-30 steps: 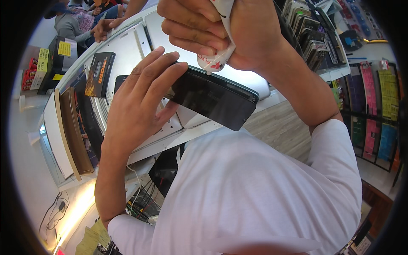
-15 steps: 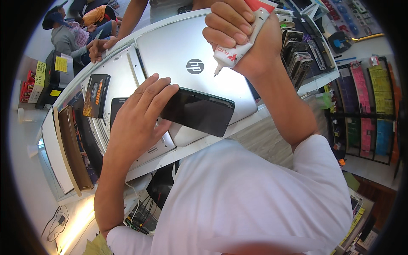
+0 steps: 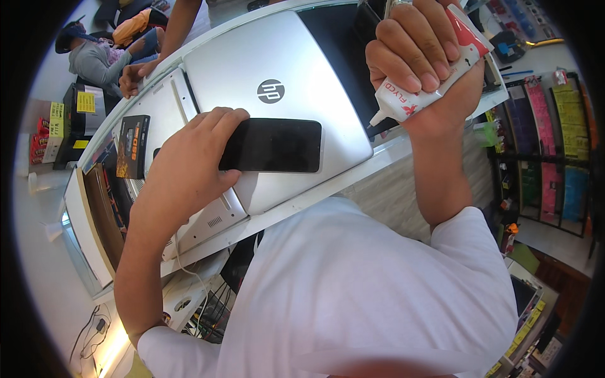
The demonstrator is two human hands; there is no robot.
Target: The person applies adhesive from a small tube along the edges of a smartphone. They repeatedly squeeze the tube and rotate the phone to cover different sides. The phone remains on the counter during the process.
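My left hand (image 3: 190, 151) is closed on the left end of a black smartphone (image 3: 274, 145), its dark screen facing up. The phone lies level over the silver laptop (image 3: 343, 113); whether it rests on the lid I cannot tell. Off to the right and raised, my right hand (image 3: 419, 63) wraps its fingers round a white and red glue tube (image 3: 403, 101). The tube's thin nozzle points down and left, past the laptop's right edge and away from the phone.
A small black and orange box (image 3: 133, 145) sits left of my left hand on an upturned laptop (image 3: 169, 97). Across the counter, another person's hand (image 3: 135, 77) rests on the far edge (image 3: 208, 41). Racks of coloured packets (image 3: 545, 138) stand at right.
My right hand has moved right with the tube, away from the phone. The phone has turned from slanted to nearly level and shifted left with my left hand.
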